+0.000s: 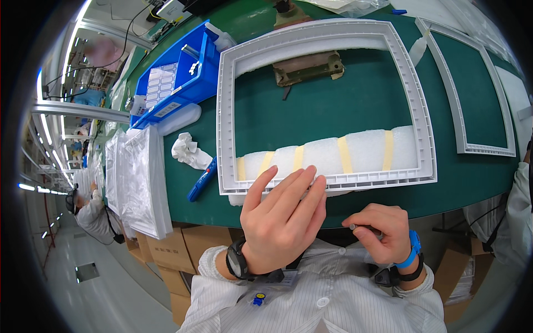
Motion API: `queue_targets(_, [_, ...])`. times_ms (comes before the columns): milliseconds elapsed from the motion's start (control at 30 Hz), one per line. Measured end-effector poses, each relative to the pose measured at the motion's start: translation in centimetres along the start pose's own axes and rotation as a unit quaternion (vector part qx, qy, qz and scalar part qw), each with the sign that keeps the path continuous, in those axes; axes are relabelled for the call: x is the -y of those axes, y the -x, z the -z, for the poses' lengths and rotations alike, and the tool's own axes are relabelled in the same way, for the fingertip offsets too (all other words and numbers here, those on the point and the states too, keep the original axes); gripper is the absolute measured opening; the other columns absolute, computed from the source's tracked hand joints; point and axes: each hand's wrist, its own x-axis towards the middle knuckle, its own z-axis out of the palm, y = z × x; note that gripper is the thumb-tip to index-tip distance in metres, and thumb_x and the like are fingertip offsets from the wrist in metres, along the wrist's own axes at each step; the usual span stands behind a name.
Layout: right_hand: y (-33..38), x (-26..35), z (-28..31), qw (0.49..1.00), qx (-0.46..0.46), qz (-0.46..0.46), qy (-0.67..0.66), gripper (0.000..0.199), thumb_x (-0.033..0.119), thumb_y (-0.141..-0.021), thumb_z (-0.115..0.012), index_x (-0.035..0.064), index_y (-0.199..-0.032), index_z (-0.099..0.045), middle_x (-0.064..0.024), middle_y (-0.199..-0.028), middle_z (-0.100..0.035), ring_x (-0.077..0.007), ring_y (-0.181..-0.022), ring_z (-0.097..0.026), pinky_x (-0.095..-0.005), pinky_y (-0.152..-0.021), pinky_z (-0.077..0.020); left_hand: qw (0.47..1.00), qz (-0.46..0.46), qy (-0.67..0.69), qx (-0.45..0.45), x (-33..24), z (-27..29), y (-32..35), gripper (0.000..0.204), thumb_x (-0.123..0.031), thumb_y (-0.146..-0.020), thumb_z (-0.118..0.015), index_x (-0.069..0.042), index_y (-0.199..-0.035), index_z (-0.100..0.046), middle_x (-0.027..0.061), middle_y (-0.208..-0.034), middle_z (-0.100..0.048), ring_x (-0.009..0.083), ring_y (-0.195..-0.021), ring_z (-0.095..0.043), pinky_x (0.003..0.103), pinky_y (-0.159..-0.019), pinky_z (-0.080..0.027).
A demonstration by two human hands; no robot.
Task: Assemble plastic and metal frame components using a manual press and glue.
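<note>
A white rectangular plastic frame [226, 122] with a ribbed rim lies in front of me. Along its near side runs white foam padding [322, 154], crossed by several strips of yellowish tape. My left hand [286, 216] rests over the frame's near edge, its fingers stretched out and nothing visible in them. To the right, just off the table's near edge, my right hand [383, 230] is closed in a pinch. A small grey cylindrical piece [352, 226] pokes out between its thumb and forefinger; most of it is hidden.
Left of the frame are a blue marker [202, 179], crumpled white paper [190, 151] and a blue bin [200, 64] with a label sheet. Wrapped white parts [141, 180] lie farther left. A second frame [452, 94] sits at right. A fixture [308, 69] shows through the opening.
</note>
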Motion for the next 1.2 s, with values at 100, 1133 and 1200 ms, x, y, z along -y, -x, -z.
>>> queue_targets(100, [0.0, 0.1, 0.1, 1.000, 0.002, 0.001, -0.002, 0.012, 0.003, -0.085, -0.069, 0.0041, -0.096, -0.075, -0.0061, -0.070, -0.066, -0.0174, -0.056, -0.061, -0.0276, -0.051, -0.0459, 1.000, 0.003, 0.006, -0.002, 0.3, -0.2, 0.4, 0.029, 0.001, -0.073, -0.078, -0.005, -0.101, -0.078, 0.0102, -0.104, -0.076, 0.0218, -0.093, -0.075, 0.041, -0.103, -0.047])
queue_targets(1133, [0.4, 0.2, -0.8, 0.999, -0.025, -0.030, 0.036, 0.015, 0.004, -0.084, -0.065, 0.0035, -0.095, -0.075, -0.0055, -0.066, -0.061, -0.0147, -0.053, -0.054, -0.0264, -0.050, -0.0393, 0.933, 0.353, -0.066, -0.031, 13.2, 4.9, 12.0, 0.032, -0.003, -0.092, -0.065, 0.003, -0.122, -0.057, 0.0168, -0.110, -0.062, 0.0308, -0.096, -0.062, 0.040, -0.085, -0.051])
queue_targets(1200, [0.4, 0.1, -0.9, 0.999, -0.033, -0.018, 0.029, 0.015, 0.004, -0.084, -0.065, 0.0038, -0.096, -0.075, -0.0058, -0.067, -0.062, -0.0143, -0.054, -0.054, -0.0262, -0.050, -0.0391, 0.878, 0.428, 0.179, -0.120, 12.6, 5.7, 12.5, 0.028, -0.003, -0.097, -0.059, 0.002, -0.122, -0.048, 0.0123, -0.100, -0.060, 0.0199, -0.085, -0.064, 0.033, -0.075, -0.052])
